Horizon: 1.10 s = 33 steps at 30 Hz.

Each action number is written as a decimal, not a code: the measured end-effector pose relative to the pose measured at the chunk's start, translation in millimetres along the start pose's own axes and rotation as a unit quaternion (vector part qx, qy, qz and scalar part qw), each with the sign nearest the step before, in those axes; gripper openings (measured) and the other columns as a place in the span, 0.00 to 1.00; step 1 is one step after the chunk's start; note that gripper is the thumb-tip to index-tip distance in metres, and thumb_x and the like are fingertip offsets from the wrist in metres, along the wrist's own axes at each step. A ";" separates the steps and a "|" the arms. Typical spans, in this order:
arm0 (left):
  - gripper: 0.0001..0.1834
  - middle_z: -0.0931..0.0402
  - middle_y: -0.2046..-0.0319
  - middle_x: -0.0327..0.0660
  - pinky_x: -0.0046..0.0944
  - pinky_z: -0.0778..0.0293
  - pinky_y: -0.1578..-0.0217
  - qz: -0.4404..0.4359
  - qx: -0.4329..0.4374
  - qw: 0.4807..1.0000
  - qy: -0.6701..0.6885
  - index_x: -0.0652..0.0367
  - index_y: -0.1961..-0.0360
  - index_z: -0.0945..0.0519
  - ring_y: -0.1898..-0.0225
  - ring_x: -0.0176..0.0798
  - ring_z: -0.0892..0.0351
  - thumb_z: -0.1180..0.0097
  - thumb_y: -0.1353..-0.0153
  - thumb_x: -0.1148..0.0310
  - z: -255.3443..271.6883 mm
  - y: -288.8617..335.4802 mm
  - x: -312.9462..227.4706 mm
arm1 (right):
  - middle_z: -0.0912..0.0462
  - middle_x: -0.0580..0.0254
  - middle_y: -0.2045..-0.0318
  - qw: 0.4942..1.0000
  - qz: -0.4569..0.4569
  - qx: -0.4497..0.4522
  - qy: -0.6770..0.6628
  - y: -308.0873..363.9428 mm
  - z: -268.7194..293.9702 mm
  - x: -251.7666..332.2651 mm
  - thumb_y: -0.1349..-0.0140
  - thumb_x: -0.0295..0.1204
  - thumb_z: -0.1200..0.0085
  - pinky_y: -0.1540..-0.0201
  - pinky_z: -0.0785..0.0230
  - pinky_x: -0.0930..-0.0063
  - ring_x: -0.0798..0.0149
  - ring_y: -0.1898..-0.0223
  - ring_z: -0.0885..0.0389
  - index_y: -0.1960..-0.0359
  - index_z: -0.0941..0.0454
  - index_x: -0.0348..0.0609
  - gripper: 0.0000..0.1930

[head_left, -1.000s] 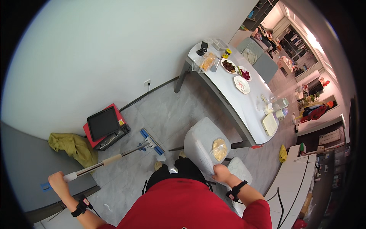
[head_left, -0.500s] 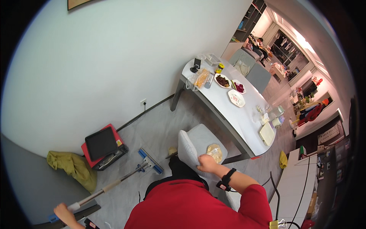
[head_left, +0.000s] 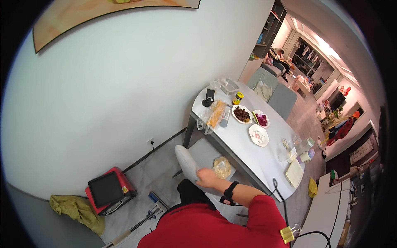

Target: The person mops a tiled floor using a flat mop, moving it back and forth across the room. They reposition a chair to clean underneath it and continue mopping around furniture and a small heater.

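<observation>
My right hand (head_left: 208, 178) is closed around the top edge of a light grey chair's backrest (head_left: 186, 162). On the chair's seat (head_left: 203, 152), beside that hand, rests a clear bag (head_left: 222, 167) with something pale yellow in it. The seat lies partly beneath the white table (head_left: 237, 134). A flat mop or squeegee with a blue and grey head (head_left: 158, 202) lies low at the left, its pole (head_left: 138, 223) running out past the lower edge. My left hand is out of view, so whether it holds the pole does not show.
A red and black box-like appliance (head_left: 109, 190) stands on the floor by the wall, next to an olive cloth (head_left: 78, 213). Plates of food (head_left: 242, 114), a yellow-lidded jar (head_left: 237, 98) and a jug (head_left: 304, 145) stand on the table. Another person (head_left: 280, 62) sits far off.
The chair has shifted forward and left, toward and partly under the table, with my right hand on it. My left hand has left the view. My view has tilted up.
</observation>
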<state>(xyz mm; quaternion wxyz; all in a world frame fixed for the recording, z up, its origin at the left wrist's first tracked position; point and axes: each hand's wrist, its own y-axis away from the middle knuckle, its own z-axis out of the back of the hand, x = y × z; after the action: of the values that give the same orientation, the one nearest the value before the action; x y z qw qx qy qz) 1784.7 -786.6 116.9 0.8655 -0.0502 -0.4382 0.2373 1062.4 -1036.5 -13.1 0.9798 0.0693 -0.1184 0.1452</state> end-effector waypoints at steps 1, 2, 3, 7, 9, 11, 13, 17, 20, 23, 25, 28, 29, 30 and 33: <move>0.04 0.24 0.83 0.39 0.38 0.36 0.73 -0.002 0.005 1.000 -0.011 0.48 0.86 0.24 0.76 0.41 0.23 0.45 0.59 0.66 10.7 -4.9 -6.1 | 0.25 0.48 0.73 1.000 0.005 -0.001 -0.005 -14.7 -2.7 -4.6 0.60 0.38 0.43 0.63 0.31 0.57 0.46 0.67 0.26 0.77 0.27 0.36 0.16; 0.04 0.24 0.83 0.39 0.38 0.36 0.72 -0.005 0.006 1.000 -0.017 0.48 0.86 0.23 0.76 0.41 0.23 0.45 0.59 0.66 20.9 -9.9 -12.3 | 0.25 0.49 0.73 1.000 0.019 -0.011 -0.009 -27.1 -5.6 -8.6 0.60 0.38 0.43 0.62 0.31 0.58 0.46 0.66 0.26 0.76 0.27 0.36 0.16; 0.04 0.24 0.82 0.38 0.38 0.36 0.72 -0.006 0.011 1.000 -0.028 0.47 0.86 0.23 0.75 0.40 0.23 0.46 0.57 0.65 31.3 -10.3 -15.8 | 0.25 0.50 0.72 1.000 0.020 -0.002 -0.017 -39.9 -7.5 -13.5 0.59 0.38 0.43 0.61 0.31 0.59 0.48 0.64 0.26 0.75 0.26 0.37 0.16; 0.07 0.22 0.80 0.35 0.38 0.36 0.72 -0.005 0.042 0.999 -0.010 0.44 0.83 0.21 0.74 0.38 0.22 0.48 0.51 0.63 54.5 -11.8 -19.9 | 0.24 0.51 0.71 1.000 0.014 0.012 -0.019 -80.6 -15.8 -22.0 0.59 0.37 0.43 0.60 0.32 0.59 0.49 0.63 0.26 0.74 0.26 0.38 0.15; 0.07 0.22 0.80 0.35 0.38 0.36 0.72 -0.009 0.075 0.997 -0.024 0.44 0.82 0.21 0.74 0.38 0.22 0.48 0.51 0.63 55.3 -15.7 -16.9 | 0.24 0.51 0.70 1.000 0.010 0.020 -0.016 -95.0 -20.2 -21.7 0.58 0.36 0.43 0.59 0.31 0.60 0.50 0.62 0.25 0.72 0.26 0.39 0.14; 0.07 0.22 0.80 0.35 0.38 0.36 0.72 -0.015 0.102 0.993 -0.051 0.44 0.82 0.21 0.74 0.38 0.22 0.48 0.51 0.63 52.4 -22.0 -13.8 | 0.25 0.52 0.68 0.999 0.004 0.004 -0.032 -104.3 -23.1 -21.9 0.58 0.35 0.42 0.59 0.31 0.60 0.51 0.60 0.26 0.70 0.27 0.39 0.15; 0.07 0.22 0.80 0.35 0.39 0.36 0.73 -0.023 0.125 0.990 -0.068 0.44 0.82 0.20 0.74 0.38 0.22 0.48 0.51 0.63 48.6 -29.1 -12.5 | 0.26 0.52 0.66 0.999 -0.004 -0.013 -0.040 -108.9 -25.7 -21.1 0.57 0.35 0.42 0.59 0.31 0.60 0.51 0.60 0.27 0.68 0.28 0.38 0.17; 0.07 0.22 0.79 0.35 0.39 0.35 0.73 -0.038 0.162 0.982 -0.093 0.44 0.82 0.20 0.74 0.38 0.22 0.48 0.51 0.63 43.3 -41.0 -14.3 | 0.27 0.53 0.65 0.997 -0.042 -0.046 -0.036 -97.5 -27.0 -12.6 0.57 0.35 0.41 0.59 0.31 0.60 0.52 0.59 0.28 0.65 0.29 0.38 0.19; 0.06 0.22 0.79 0.34 0.39 0.35 0.73 -0.044 0.185 0.976 -0.105 0.44 0.82 0.20 0.74 0.37 0.22 0.48 0.52 0.63 37.6 -46.6 -17.2 | 0.27 0.52 0.66 0.989 -0.086 -0.117 -0.013 -70.9 -25.1 -1.9 0.56 0.35 0.41 0.61 0.31 0.61 0.52 0.60 0.27 0.61 0.31 0.39 0.21; 0.06 0.22 0.79 0.35 0.39 0.35 0.74 -0.054 0.131 0.985 -0.099 0.44 0.82 0.19 0.74 0.38 0.22 0.47 0.52 0.64 27.2 -52.5 -21.7 | 0.27 0.52 0.68 0.982 -0.145 -0.124 0.001 -32.4 -25.4 -2.1 0.57 0.33 0.40 0.64 0.31 0.61 0.51 0.63 0.26 0.57 0.34 0.40 0.24; 0.06 0.22 0.80 0.36 0.39 0.36 0.75 -0.088 0.088 0.985 -0.117 0.45 0.83 0.19 0.77 0.38 0.22 0.47 0.53 0.64 18.6 -55.8 -25.4 | 0.26 0.53 0.69 0.982 -0.138 -0.131 0.000 -17.2 -30.4 -6.7 0.58 0.33 0.39 0.66 0.31 0.61 0.51 0.65 0.26 0.56 0.34 0.40 0.26; 0.07 0.22 0.82 0.37 0.39 0.38 0.75 -0.065 0.031 0.991 -0.114 0.47 0.84 0.20 0.78 0.37 0.23 0.47 0.54 0.64 6.0 -60.7 -28.3 | 0.26 0.54 0.72 0.982 -0.082 -0.170 -0.005 -9.5 -39.1 -15.8 0.59 0.34 0.38 0.67 0.31 0.61 0.51 0.67 0.25 0.57 0.32 0.40 0.26; 0.08 0.23 0.84 0.37 0.38 0.39 0.75 -0.080 0.003 0.991 -0.107 0.48 0.86 0.20 0.79 0.37 0.25 0.47 0.54 0.65 2.3 -60.5 -28.3 | 0.26 0.54 0.72 0.982 -0.082 -0.172 -0.003 -10.5 -41.4 -17.4 0.59 0.34 0.38 0.67 0.31 0.61 0.51 0.68 0.25 0.59 0.32 0.40 0.24; 0.08 0.24 0.84 0.37 0.38 0.39 0.75 -0.080 -0.012 0.995 -0.059 0.48 0.87 0.21 0.79 0.37 0.25 0.47 0.55 0.65 -1.4 -62.8 -27.0 | 0.26 0.54 0.73 0.978 -0.060 -0.198 -0.005 -11.9 -42.6 -18.2 0.59 0.34 0.39 0.68 0.31 0.61 0.51 0.68 0.25 0.60 0.32 0.41 0.23; 0.07 0.25 0.85 0.36 0.38 0.39 0.74 -0.083 -0.045 0.994 0.054 0.47 0.87 0.21 0.79 0.37 0.25 0.47 0.56 0.66 -9.5 -62.6 -24.0 | 0.25 0.55 0.73 0.982 -0.093 -0.162 -0.004 -17.6 -43.4 -16.4 0.59 0.34 0.39 0.67 0.31 0.60 0.51 0.68 0.25 0.64 0.33 0.42 0.20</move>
<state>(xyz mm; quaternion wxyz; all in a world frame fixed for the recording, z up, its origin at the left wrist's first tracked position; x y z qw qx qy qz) 1803.0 -851.7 112.0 0.9017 -0.0654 -0.4033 0.1416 1061.7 -1050.2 -60.8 0.9869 -0.0790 -0.1371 0.0322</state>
